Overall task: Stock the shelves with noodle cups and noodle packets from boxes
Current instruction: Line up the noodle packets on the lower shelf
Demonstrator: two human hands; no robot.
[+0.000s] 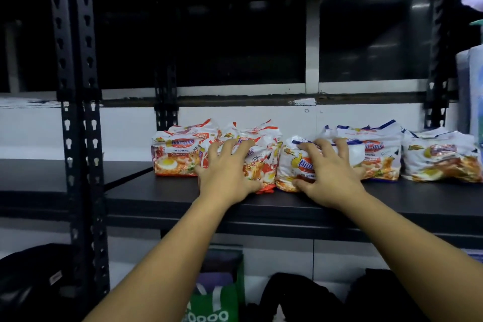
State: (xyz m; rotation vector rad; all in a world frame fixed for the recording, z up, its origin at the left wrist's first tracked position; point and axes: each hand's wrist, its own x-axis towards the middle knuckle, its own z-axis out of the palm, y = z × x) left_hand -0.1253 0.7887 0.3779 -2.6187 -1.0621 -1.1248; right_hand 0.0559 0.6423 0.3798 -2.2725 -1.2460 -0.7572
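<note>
Where: noodle packets sit in a row toward the back of the black shelf.
Facing: printed fronts toward me, long side running left-right along the shelf.
Count: five bunches I think, two red and three blue; packets per bunch too blurry to call.
Left hand: fingers spread and curled over the second red bunch, gripping it.
Right hand: same deal, clamped on the nearest blue packet.

Both bare forearms reach forward from the lower edge of view, converging slightly, wrists straight. The left hand lies palm-down, fingers spread and bent, thumb low on its inner side, clasping a red-and-white noodle packet. The right hand mirrors it, clasping a blue-and-white noodle packet.
</note>
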